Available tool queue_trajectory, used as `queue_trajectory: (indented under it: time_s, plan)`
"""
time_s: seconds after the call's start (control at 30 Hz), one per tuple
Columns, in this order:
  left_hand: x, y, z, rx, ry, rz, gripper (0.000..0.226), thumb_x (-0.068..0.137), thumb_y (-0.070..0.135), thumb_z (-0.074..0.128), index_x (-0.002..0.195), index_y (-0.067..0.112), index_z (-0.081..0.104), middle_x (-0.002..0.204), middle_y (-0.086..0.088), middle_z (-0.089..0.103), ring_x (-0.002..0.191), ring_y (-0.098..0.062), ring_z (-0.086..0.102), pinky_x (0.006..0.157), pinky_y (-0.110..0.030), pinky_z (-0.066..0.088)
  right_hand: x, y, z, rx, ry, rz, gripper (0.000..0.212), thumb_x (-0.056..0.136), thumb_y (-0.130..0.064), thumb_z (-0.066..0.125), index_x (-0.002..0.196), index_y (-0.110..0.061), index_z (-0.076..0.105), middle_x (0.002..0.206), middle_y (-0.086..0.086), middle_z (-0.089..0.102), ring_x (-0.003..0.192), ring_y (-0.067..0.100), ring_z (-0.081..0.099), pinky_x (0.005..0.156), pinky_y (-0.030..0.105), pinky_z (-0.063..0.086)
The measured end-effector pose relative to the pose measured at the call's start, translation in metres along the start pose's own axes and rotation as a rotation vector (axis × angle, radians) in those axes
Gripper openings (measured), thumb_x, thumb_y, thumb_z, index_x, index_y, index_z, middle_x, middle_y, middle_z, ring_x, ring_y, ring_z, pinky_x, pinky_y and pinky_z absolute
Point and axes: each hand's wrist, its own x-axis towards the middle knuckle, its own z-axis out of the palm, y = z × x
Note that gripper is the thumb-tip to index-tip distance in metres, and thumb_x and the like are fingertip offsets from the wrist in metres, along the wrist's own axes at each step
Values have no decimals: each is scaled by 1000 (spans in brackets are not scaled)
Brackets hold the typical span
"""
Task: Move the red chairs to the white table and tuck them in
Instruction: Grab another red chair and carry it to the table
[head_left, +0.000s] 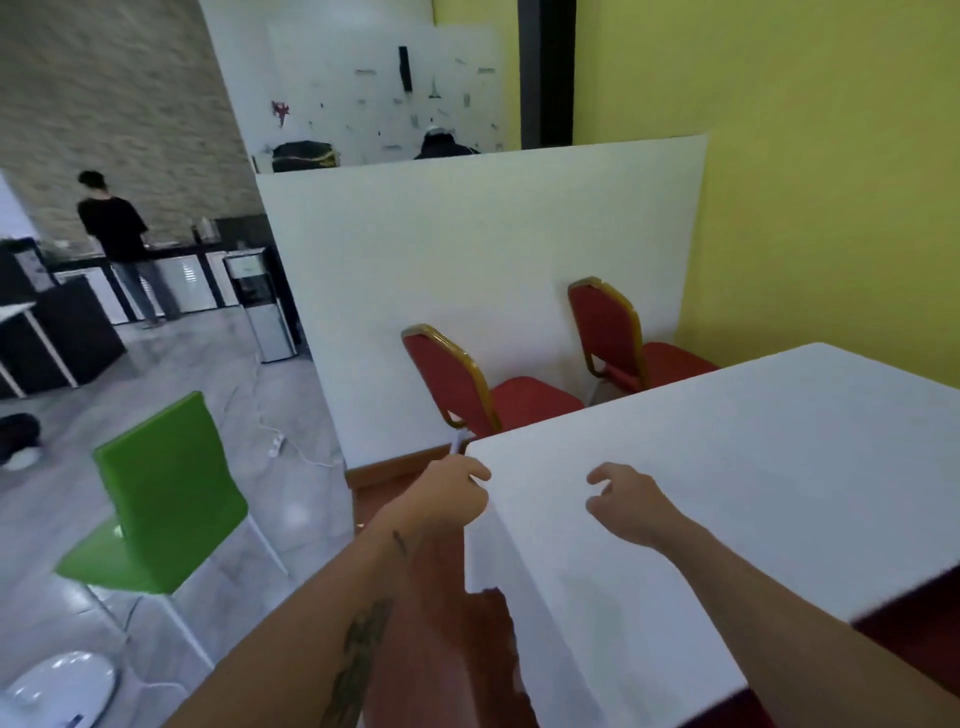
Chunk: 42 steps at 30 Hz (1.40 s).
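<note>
Two red chairs with gold frames are seen at the far edge of the white bench (753, 467). The nearer-left red chair (467, 389) has its seat partly tucked under the bench corner; the far-right red chair (618, 332) has its seat cut off by the bench edge. Both backs stand against a white partition (467, 249). No readable brand, label or writing can be made out anywhere; marks on the far white wall are too blurred to read.

The left hand (449, 499) is curled at the bench's near-left corner, its fingers closed on the hanging white cloth edge; a small white strip shows just above it, but what it is cannot be told. The right hand (631, 506) hovers over the bench top with fingers loosely bent and spread, its grip released and holding nothing.

A green chair (166, 493) stands on the floor to the left, apart from the bench. A person in black (117, 228) stands at a far counter, back turned.
</note>
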Motion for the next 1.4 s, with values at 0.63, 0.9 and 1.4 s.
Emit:
queue_trajectory:
  time_s: [0.63, 0.9, 1.4]
  plan:
    - [304, -93, -145, 80, -13, 11, 35, 98, 15, 54, 131, 18, 67, 129, -6, 68, 114, -24, 64, 91, -28, 51, 353, -167, 66, -91, -10, -52, 51, 96, -19, 55, 146, -21, 48, 144, 4, 56, 133, 28, 49, 89, 36, 30]
    - [444, -121, -174, 94, -64, 44, 47, 94, 12, 54, 141, 16, 59, 137, -6, 61, 125, -24, 57, 103, -30, 46, 457, -203, 85, -73, -61, 10, 44, 91, -16, 56, 135, -18, 54, 125, 5, 59, 107, 23, 62, 91, 41, 55]
    - [688, -195, -182, 853, -206, 570, 72, 83, 28, 64, 150, 27, 39, 145, -5, 47, 140, -31, 38, 118, -62, 18, 604, -240, 167, -203, 20, 271, 22, 94, -32, 62, 112, -21, 58, 112, 4, 64, 103, 26, 64, 81, 39, 51]
